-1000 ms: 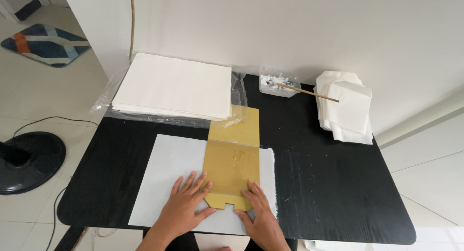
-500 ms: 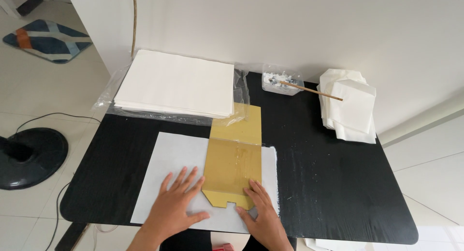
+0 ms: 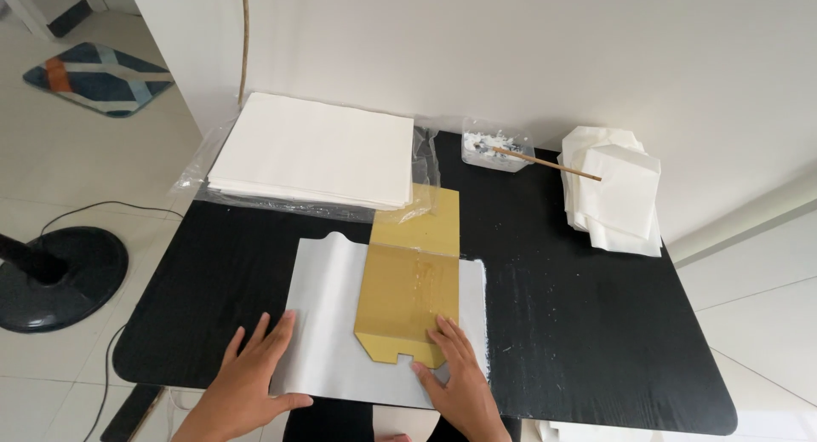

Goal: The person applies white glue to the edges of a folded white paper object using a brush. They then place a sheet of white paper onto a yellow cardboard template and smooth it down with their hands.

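A white sheet of paper point(image 3: 328, 323) lies flat near the front edge of the black table point(image 3: 579, 323). A gold-brown card template point(image 3: 413, 280) with a notched lower edge rests on top of it. My left hand point(image 3: 251, 378) lies flat with fingers spread on the sheet's lower left corner, partly on the table. My right hand point(image 3: 459, 378) presses its fingers on the card's lower right corner and the sheet beneath. Neither hand grips anything.
A thick stack of white sheets point(image 3: 315, 153) on clear plastic wrap sits at the back left. A small clear tub point(image 3: 494, 148) with a thin wooden stick point(image 3: 553, 163) stands at the back. Folded white paper pieces point(image 3: 617, 191) pile at the back right. A fan base point(image 3: 55, 276) stands on the floor, left.
My left hand has slid left, off the gold card onto the white sheet's lower left corner. My right hand stays pressed at the card's lower right.
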